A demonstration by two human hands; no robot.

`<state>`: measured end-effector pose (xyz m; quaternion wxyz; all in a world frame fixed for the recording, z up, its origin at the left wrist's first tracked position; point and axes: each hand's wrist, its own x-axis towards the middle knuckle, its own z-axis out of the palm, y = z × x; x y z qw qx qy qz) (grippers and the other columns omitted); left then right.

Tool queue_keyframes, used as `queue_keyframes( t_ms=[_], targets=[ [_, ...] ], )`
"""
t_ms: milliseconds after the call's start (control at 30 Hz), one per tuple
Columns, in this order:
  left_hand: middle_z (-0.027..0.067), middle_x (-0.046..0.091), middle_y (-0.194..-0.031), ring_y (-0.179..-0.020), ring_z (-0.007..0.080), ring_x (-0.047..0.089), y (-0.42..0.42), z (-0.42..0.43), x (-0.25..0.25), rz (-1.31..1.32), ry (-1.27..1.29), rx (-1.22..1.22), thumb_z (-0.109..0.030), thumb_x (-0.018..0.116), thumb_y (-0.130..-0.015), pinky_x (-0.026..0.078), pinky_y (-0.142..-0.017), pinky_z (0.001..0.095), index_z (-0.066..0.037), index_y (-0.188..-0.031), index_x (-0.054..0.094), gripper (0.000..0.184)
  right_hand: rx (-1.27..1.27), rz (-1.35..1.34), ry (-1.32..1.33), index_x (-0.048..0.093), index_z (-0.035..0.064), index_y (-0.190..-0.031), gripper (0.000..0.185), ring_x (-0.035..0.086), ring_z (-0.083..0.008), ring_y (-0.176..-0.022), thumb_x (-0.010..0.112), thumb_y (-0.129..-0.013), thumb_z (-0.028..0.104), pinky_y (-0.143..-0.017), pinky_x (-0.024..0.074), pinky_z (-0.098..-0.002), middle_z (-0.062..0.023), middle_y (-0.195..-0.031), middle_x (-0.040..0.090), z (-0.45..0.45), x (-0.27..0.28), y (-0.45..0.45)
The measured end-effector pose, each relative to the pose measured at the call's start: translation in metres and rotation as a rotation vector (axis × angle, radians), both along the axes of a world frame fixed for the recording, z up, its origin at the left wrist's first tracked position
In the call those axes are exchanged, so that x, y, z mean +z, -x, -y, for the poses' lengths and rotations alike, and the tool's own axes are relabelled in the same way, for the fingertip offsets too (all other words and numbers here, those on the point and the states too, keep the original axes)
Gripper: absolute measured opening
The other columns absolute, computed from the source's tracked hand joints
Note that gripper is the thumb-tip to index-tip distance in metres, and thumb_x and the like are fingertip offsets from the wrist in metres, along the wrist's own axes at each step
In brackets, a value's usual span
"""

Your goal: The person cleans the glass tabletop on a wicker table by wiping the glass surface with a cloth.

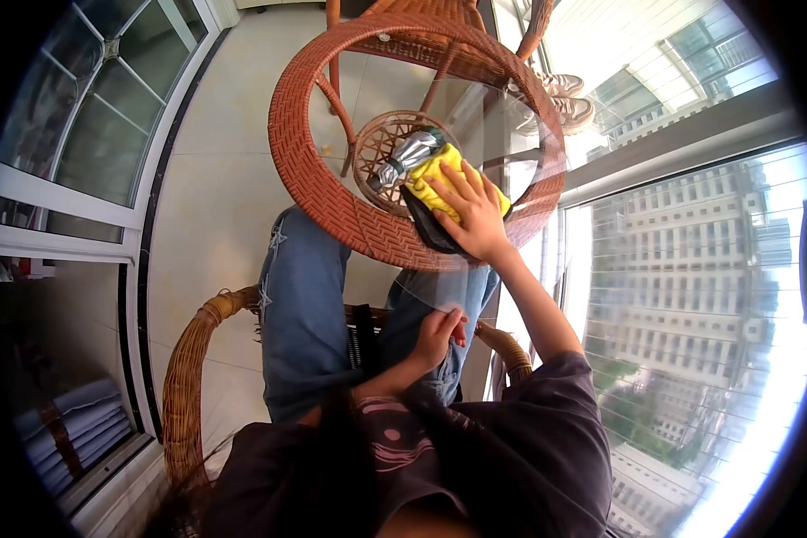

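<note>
- Nearest, well short of the round table (318, 193), are a dark shirt (511, 421) with a pink print and long dark hair hanging in front of it.
- A wicker armchair (186, 386) curves around the seated person, on the near side of the table.
- Blue jeans (305, 305) with frayed patches reach up to the table's near edge.
- The left hand (439, 337) is over the lap, short of the table, fingers bent together beside the lower edge of the clear sheet (435, 287); whether they pinch it, I cannot tell.
- That see-through sheet juts past the table's near rim over the lap and also spans part of its opening.
- The right hand (472, 213) lies palm down over the table's near right part, fingers spread, pressing on a yellow cloth (439, 170).
- Dark material (429, 224) shows along the cloth's near left edge.
- Inside the table's ring, left of the cloth, is a crumpled silver item (411, 154); a woven basket (368, 148) shows around it, and which one bears it is unclear.
- Beyond the table stands another wicker chair (421, 40).
- Pale shoes (569, 112) sit by its far right side.
- Farther off, right of the table, tall buildings (681, 242) show through a window.
</note>
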<state>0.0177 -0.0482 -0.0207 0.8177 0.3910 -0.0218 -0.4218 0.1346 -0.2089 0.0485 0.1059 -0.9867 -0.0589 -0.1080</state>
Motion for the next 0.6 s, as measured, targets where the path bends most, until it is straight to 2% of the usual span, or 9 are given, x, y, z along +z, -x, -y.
queue_keyframes(
  t_ms=[133, 200, 300, 400, 533, 600],
  targets=[
    [0.0024, 0.047, -0.056, -0.048, 0.0073, 0.046, -0.001, 0.000, 0.004, 0.066, 0.019, 0.032, -0.021, 0.039, -0.093, 0.039, -0.048, 0.0190, -0.002, -0.081, 0.049, 0.025, -0.577, 0.123, 0.052, 0.040, 0.0236, -0.128, 0.049, 0.026, -0.0304, -0.126, 0.048, -0.082, 0.035, -0.098, 0.0215, -0.0503, -0.0067, -0.136, 0.033, 0.117, -0.033, 0.012],
    [0.0021, 0.047, -0.059, -0.053, 0.0097, 0.048, -0.004, -0.002, 0.006, 0.133, -0.004, -0.028, -0.028, 0.040, -0.091, 0.040, -0.051, 0.0207, -0.004, -0.082, 0.049, 0.027, -0.796, 0.111, 0.085, 0.038, 0.0238, -0.129, 0.049, 0.026, -0.0315, -0.126, 0.045, -0.083, 0.040, -0.097, 0.0208, -0.0524, -0.0064, -0.137, 0.031, 0.151, -0.039, -0.004],
    [0.0023, 0.048, -0.059, -0.052, 0.0095, 0.047, -0.003, -0.003, 0.006, 0.128, -0.008, -0.028, -0.024, 0.039, -0.092, 0.039, -0.050, 0.0210, -0.005, -0.081, 0.048, 0.024, -0.933, 0.080, 0.113, 0.038, 0.0255, -0.129, 0.050, 0.025, -0.0357, -0.125, 0.041, -0.083, 0.044, -0.096, 0.0197, -0.0560, -0.0058, -0.138, 0.030, 0.150, -0.039, -0.050],
    [0.0026, 0.048, -0.059, -0.051, 0.0094, 0.047, -0.005, -0.002, 0.008, 0.110, 0.004, -0.025, -0.021, 0.038, -0.092, 0.038, -0.050, 0.0208, -0.005, -0.080, 0.048, 0.022, -0.882, 0.106, 0.133, 0.039, 0.0257, -0.128, 0.049, 0.026, -0.0351, -0.125, 0.041, -0.082, 0.044, -0.096, 0.0190, -0.0570, -0.0061, -0.136, 0.032, 0.121, -0.037, -0.100],
    [0.0025, 0.047, -0.056, -0.051, 0.0093, 0.047, -0.004, -0.001, 0.005, 0.148, 0.003, -0.023, -0.021, 0.038, -0.092, 0.038, -0.050, 0.0207, -0.005, -0.080, 0.048, 0.023, -0.589, 0.200, 0.069, 0.044, 0.0242, -0.124, 0.046, 0.028, -0.0350, -0.124, 0.045, -0.081, 0.039, -0.097, 0.0199, -0.0550, -0.0073, -0.133, 0.037, 0.050, -0.037, -0.145],
    [0.0024, 0.048, -0.056, -0.049, 0.0094, 0.046, -0.001, 0.001, 0.002, 0.118, 0.014, -0.013, -0.021, 0.039, -0.092, 0.038, -0.050, 0.0206, -0.005, -0.079, 0.048, 0.023, -0.358, 0.241, -0.002, 0.047, 0.0230, -0.121, 0.042, 0.029, -0.0341, -0.123, 0.049, -0.080, 0.032, -0.097, 0.0209, -0.0531, -0.0076, -0.131, 0.038, 0.009, -0.029, -0.143]
  ],
)
